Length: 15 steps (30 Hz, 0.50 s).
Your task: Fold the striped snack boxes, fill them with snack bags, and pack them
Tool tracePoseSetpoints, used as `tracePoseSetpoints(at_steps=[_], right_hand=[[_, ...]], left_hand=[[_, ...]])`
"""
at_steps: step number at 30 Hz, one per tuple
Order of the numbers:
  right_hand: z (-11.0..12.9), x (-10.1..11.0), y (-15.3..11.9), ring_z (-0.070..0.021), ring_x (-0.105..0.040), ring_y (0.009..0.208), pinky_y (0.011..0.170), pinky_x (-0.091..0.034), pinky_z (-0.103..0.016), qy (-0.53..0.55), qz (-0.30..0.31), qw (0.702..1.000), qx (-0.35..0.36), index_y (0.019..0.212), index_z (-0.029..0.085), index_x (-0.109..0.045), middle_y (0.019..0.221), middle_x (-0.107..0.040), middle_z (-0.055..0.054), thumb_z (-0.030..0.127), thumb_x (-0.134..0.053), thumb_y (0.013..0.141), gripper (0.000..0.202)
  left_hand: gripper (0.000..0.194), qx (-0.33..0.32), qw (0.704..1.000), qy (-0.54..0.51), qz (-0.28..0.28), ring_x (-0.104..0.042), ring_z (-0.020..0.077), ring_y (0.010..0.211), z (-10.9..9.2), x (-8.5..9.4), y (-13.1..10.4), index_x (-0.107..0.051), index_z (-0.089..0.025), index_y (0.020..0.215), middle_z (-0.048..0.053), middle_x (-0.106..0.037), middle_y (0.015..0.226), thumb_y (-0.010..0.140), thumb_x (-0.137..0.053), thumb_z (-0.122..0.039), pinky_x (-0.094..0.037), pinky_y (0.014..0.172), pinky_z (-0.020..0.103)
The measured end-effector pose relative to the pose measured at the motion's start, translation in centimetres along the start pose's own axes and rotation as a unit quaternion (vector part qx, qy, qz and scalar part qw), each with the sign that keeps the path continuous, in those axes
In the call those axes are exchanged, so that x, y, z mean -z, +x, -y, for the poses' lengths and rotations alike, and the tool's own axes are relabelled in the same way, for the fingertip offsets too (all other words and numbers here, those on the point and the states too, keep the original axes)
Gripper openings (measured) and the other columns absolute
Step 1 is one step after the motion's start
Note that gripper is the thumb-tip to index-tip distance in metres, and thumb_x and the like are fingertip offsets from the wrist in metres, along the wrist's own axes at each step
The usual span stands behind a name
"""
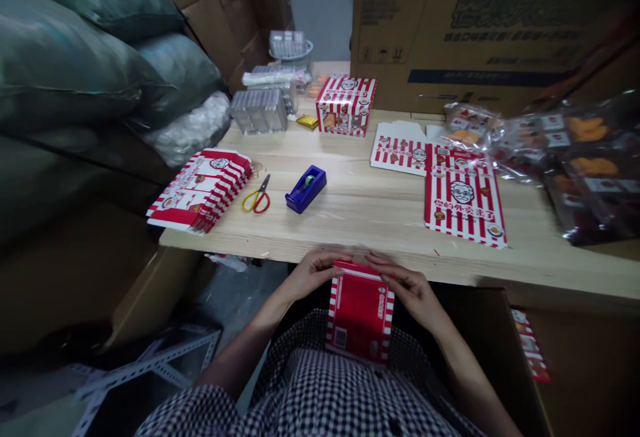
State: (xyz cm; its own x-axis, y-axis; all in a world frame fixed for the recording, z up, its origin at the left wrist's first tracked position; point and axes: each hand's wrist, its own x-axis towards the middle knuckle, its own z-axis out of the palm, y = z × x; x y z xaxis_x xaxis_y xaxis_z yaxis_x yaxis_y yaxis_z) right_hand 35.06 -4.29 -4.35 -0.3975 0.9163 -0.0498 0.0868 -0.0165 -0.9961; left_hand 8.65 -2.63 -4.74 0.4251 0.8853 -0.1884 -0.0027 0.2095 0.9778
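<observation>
A red carton with striped edges (361, 314) leans between my body and the front edge of the table. My left hand (320, 269) grips its upper left corner, thumb on the near face and fingers over the top. At the upper right corner, my right hand (403, 280) holds it the same way, with some fingers lying along the top edge. The far side of the carton is hidden. On the table beyond are a blue tape dispenser (307, 189) and scissors with yellow and red handles (257, 198).
Flat striped cartons are stacked at left (200, 187); more flat cartons (463, 200) lie at right. A made-up striped box (346, 107) stands behind, beside clear plastic cases (260, 110). Bagged toy pieces (590, 150) lie far right. An open brown carton (520, 357) is below the table.
</observation>
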Motion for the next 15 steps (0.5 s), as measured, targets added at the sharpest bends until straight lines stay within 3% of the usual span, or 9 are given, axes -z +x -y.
tracePoseSetpoints(at_steps=[6, 11, 13, 15], right_hand=[[1.0, -1.2, -0.8, -0.026, -0.044, 0.142, 0.12, -0.029, -0.054, -0.017, -0.034, 0.999, -0.005, 0.122, 0.036, -0.07, 0.151, -0.051, -0.003, 0.04, -0.061, 0.096, 0.029], [3.4, -2.2, 0.7, -0.0242, -0.06, 0.123, 0.106, -0.047, -0.046, -0.043, -0.094, 0.992, 0.067, 0.118, 0.035, -0.072, 0.129, -0.067, -0.005, 0.032, -0.059, 0.097, 0.025], [4.5, -2.0, 1.6, -0.0245, -0.062, 0.118, 0.099, -0.051, -0.043, -0.06, -0.153, 0.981, 0.105, 0.115, 0.033, -0.074, 0.125, -0.068, -0.006, 0.031, -0.06, 0.096, 0.023], [5.5, -1.8, 2.5, -0.0253, -0.063, 0.115, 0.093, -0.054, -0.041, -0.065, -0.222, 0.962, 0.143, 0.111, 0.031, -0.075, 0.122, -0.069, -0.007, 0.029, -0.062, 0.094, 0.021]], left_hand=[[0.029, -0.015, 0.999, 0.025, -0.012, -0.065, 0.0265, 0.12, -0.6, 0.0, -0.6, -0.077, -0.022, 0.111, 0.009, -0.072, 0.125, 0.086, -0.071, -0.034, -0.047, 0.108, 0.044], [0.028, -0.094, 0.993, 0.046, -0.05, -0.059, 0.0248, 0.126, -3.1, 1.1, 0.6, -0.074, -0.021, 0.115, 0.01, -0.067, 0.131, 0.092, -0.063, -0.033, -0.042, 0.11, 0.039], [0.036, -0.13, 0.98, 0.07, -0.133, -0.052, 0.0246, 0.134, -3.9, 2.9, 2.1, -0.067, -0.022, 0.125, 0.01, -0.061, 0.138, 0.091, -0.064, -0.034, -0.038, 0.113, 0.038], [0.045, -0.123, 0.944, 0.139, -0.272, -0.046, 0.0253, 0.138, -4.3, 5.7, 3.8, -0.062, -0.022, 0.126, 0.011, -0.058, 0.139, 0.084, -0.071, -0.035, -0.035, 0.114, 0.038]])
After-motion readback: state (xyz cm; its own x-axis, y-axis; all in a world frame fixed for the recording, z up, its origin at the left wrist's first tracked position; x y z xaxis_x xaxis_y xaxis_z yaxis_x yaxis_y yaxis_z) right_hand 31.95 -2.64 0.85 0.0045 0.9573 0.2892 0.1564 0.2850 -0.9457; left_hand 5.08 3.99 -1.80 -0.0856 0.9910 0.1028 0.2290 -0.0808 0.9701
